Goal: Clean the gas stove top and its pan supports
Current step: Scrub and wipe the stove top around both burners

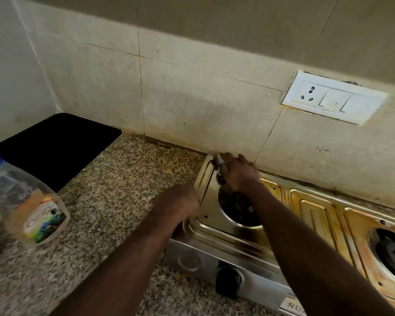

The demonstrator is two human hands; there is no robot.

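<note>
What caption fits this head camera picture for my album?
Right hand scrubs the stained gas stove's back corner while the left hand steadies its edge.

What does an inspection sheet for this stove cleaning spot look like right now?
Surface: speckled stone counter, black mat at back left.
Job's things: steel stove top, brown stains; left burner hole without pan support.
Clutter: clear bottle, blue cap.
Grippers: left hand closed at the stove's left edge; right hand closed on a small scrubbing item, blurred, at the stove's back left corner.
Cables: nothing seen.
Surroundings: tiled wall, splattered; white socket plate.
</note>
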